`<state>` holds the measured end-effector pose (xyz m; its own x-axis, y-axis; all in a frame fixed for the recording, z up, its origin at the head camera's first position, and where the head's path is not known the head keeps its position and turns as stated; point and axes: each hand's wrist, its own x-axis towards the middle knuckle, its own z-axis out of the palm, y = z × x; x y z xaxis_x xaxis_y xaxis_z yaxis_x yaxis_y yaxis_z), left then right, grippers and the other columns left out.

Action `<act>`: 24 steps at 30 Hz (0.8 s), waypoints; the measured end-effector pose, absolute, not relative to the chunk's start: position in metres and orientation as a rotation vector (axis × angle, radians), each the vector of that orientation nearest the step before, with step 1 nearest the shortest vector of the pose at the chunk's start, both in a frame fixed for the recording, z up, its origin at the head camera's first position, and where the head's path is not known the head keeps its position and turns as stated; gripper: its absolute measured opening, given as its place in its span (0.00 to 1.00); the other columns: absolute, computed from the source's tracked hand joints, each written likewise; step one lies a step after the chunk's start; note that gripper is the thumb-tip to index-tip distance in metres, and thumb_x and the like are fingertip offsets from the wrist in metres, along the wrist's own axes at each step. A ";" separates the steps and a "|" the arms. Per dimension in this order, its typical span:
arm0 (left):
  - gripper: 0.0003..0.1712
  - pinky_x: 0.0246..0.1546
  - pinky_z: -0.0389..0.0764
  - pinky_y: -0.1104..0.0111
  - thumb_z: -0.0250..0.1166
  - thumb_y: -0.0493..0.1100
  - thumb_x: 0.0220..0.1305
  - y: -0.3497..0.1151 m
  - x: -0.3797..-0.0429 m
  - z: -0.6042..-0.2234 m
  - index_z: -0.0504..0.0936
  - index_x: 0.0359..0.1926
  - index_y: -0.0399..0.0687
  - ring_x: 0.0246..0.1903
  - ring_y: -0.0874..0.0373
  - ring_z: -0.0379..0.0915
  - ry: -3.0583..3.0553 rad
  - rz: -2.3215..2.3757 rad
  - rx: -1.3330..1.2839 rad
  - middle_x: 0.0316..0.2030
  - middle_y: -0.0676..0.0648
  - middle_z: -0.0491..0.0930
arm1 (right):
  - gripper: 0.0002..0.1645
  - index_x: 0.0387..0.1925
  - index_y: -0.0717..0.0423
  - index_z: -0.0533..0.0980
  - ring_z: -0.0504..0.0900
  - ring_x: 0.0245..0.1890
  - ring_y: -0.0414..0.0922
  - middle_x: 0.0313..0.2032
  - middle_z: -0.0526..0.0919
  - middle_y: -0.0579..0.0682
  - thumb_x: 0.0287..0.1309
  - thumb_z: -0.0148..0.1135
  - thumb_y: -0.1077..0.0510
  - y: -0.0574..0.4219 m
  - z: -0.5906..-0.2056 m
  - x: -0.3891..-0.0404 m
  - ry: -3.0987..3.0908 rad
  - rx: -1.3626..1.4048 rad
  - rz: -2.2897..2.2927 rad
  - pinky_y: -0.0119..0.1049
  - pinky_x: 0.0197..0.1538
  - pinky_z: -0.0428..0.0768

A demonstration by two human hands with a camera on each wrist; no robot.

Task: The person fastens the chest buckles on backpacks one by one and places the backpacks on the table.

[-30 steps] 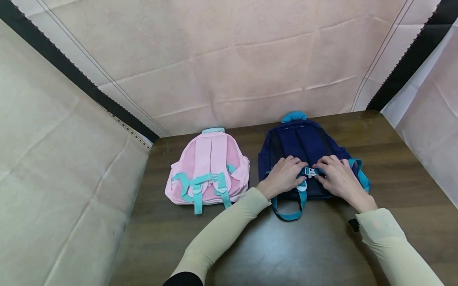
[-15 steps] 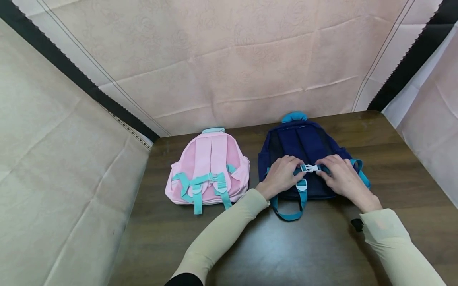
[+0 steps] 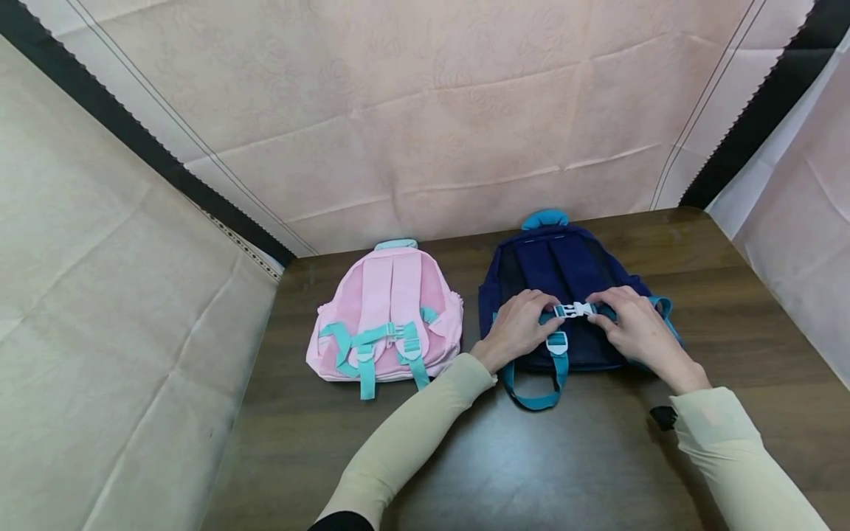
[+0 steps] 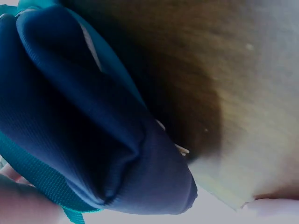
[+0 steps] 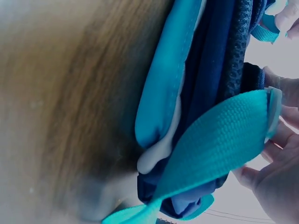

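Observation:
A navy backpack (image 3: pixel 558 258) with teal straps lies on the table, its shoulder-strap side up. Across its lower half runs a chest strap with a white side-release buckle (image 3: pixel 575 310). My left hand (image 3: pixel 521 324) pinches the buckle's left end, and my right hand (image 3: pixel 631 324) pinches the right end. The two buckle halves meet in line; whether they are fully clicked together I cannot tell. In the right wrist view, the right hand's fingers (image 5: pixel 280 149) are beside a teal webbing strap (image 5: pixel 219 135). The left wrist view shows mostly the backpack's navy fabric (image 4: pixel 93 116).
To the left lies a pink backpack (image 3: pixel 392 295) with mint straps, its chest buckle (image 3: pixel 396 330) joined. A teal strap loop (image 3: pixel 534 402) hangs onto the brown table (image 3: pixel 518 472) in front. Pale cloth panels (image 3: pixel 432 133) stand behind and at both sides.
The white buckle has come from partly covered and slanted to level and more exposed between the fingers. My right hand has shifted slightly right. The pink backpack has not moved.

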<state>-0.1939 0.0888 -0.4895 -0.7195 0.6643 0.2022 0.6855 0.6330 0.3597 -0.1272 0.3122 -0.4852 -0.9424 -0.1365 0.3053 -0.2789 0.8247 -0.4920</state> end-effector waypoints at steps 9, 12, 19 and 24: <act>0.16 0.53 0.82 0.75 0.70 0.53 0.77 0.088 -0.195 -0.491 0.89 0.59 0.53 0.49 0.62 0.82 -2.792 -0.709 -1.138 0.50 0.54 0.89 | 0.13 0.50 0.68 0.84 0.82 0.55 0.68 0.49 0.90 0.68 0.65 0.73 0.69 0.312 -0.484 -0.127 -2.751 0.332 0.781 0.70 0.56 0.79; 0.17 0.53 0.82 0.75 0.70 0.52 0.77 0.088 -0.195 -0.491 0.89 0.59 0.52 0.49 0.61 0.82 -2.797 -0.738 -1.133 0.50 0.53 0.89 | 0.13 0.50 0.68 0.85 0.82 0.55 0.68 0.49 0.90 0.68 0.65 0.74 0.69 0.312 -0.485 -0.128 -2.756 0.331 0.770 0.70 0.56 0.80; 0.16 0.54 0.82 0.74 0.70 0.52 0.78 0.088 -0.195 -0.492 0.89 0.59 0.52 0.49 0.61 0.83 -2.803 -0.800 -1.124 0.50 0.53 0.89 | 0.14 0.51 0.67 0.85 0.82 0.56 0.67 0.49 0.90 0.68 0.66 0.74 0.67 0.311 -0.485 -0.128 -2.776 0.313 0.758 0.70 0.56 0.80; 0.16 0.53 0.82 0.74 0.70 0.51 0.77 0.088 -0.195 -0.492 0.89 0.59 0.52 0.48 0.61 0.83 -2.793 -0.856 -1.113 0.49 0.53 0.89 | 0.14 0.51 0.67 0.85 0.82 0.57 0.68 0.50 0.90 0.68 0.66 0.74 0.67 0.311 -0.485 -0.129 -2.780 0.311 0.754 0.70 0.57 0.79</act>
<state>-0.1946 0.0878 -0.4921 -0.7464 0.6319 0.2088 0.6404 0.5966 0.4837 -0.1287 0.3111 -0.4851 -0.9476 -0.1404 0.2869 -0.2661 0.8439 -0.4658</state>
